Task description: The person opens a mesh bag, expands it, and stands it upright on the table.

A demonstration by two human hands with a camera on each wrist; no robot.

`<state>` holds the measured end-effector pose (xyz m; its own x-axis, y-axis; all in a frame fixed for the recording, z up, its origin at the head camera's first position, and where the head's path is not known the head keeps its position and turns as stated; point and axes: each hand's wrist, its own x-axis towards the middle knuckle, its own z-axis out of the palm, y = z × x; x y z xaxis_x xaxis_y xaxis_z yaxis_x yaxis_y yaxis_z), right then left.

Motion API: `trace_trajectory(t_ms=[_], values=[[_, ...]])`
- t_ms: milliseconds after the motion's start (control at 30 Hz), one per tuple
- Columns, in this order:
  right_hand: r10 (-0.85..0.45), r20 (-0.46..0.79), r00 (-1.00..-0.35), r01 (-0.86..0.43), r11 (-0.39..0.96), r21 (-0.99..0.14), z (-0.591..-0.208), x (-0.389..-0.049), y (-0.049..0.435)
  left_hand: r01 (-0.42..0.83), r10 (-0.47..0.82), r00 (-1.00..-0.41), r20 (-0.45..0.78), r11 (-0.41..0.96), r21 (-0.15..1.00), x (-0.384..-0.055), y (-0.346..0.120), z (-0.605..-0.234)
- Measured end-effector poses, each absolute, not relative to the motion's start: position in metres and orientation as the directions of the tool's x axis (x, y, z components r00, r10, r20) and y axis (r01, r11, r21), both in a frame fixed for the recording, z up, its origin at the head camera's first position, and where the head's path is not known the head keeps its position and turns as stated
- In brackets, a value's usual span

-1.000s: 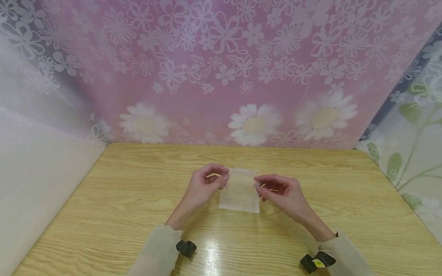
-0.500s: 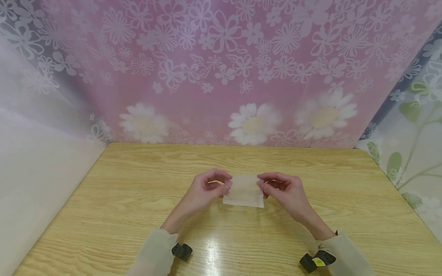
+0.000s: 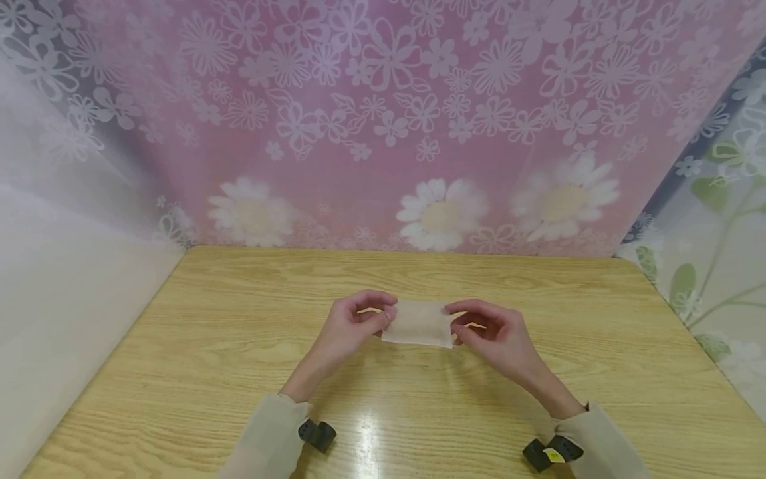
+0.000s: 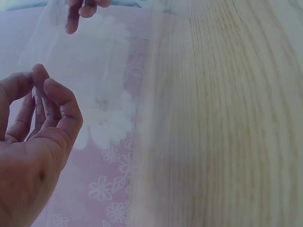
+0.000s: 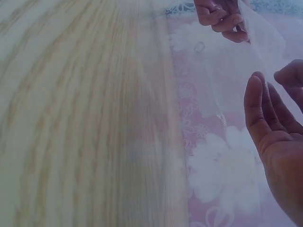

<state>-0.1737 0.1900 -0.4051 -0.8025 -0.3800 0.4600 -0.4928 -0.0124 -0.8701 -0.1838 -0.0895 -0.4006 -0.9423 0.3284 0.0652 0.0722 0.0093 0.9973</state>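
Observation:
A small, clear plastic bag (image 3: 419,323) is stretched between the two hands above the middle of the table. My left hand (image 3: 356,324) pinches its left side between thumb and fingers. Its right side is in the grip of my right hand (image 3: 498,334), thumb toward the near edge. In the left wrist view the thin film of the bag (image 4: 43,39) rises from the left fingertips toward the other hand. The right wrist view shows the bag (image 5: 266,43) as a slanting, see-through sheet between both hands. Parts of its side edges are hidden behind the fingers.
The hands are over a wood-grain table (image 3: 239,346). A pink flowered curtain (image 3: 335,159) hangs along the far edge, with pale cloth (image 3: 72,279) at the left and leaf-patterned cloth (image 3: 712,266) at the right. Dark wrist cameras sit at both sleeves.
The bag has tipped, so it looks shorter from top to bottom, its near edge now higher in the head view. Both hands keep hold of it and have shifted only slightly.

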Motion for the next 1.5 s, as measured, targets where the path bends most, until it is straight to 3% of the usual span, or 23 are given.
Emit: trace_trajectory(t_ms=[267, 433, 633, 933, 1200, 1500], values=[[-0.339, 0.489, -0.804, -0.564, 0.169, -0.808, -0.408, -0.172, 0.188, 0.047, 0.331, -0.942, 0.049, -0.013, 0.999, -0.186, -0.086, -0.403], [-0.303, 0.556, -0.774, -0.616, 0.161, -0.771, -0.408, -0.173, 0.187, 0.061, 0.34, -0.939, 0.053, 0.014, 0.998, -0.185, -0.088, -0.403], [-0.292, 0.493, -0.82, -0.557, 0.204, -0.805, -0.407, -0.174, 0.189, 0.117, 0.347, -0.934, 0.084, 0.074, 0.99, -0.185, -0.092, -0.402], [-0.274, 0.458, -0.846, -0.519, 0.223, -0.825, -0.407, -0.174, 0.189, 0.332, 0.323, -0.91, 0.26, 0.193, 0.923, -0.18, -0.087, -0.399], [-0.268, 0.421, -0.867, -0.479, 0.214, -0.851, -0.406, -0.173, 0.188, 0.441, 0.284, -0.88, 0.382, 0.188, 0.877, -0.179, -0.083, -0.398], [-0.247, 0.534, -0.809, -0.583, 0.219, -0.782, -0.403, -0.175, 0.186, 0.461, 0.293, -0.868, 0.401, 0.172, 0.871, -0.178, -0.082, -0.396]])
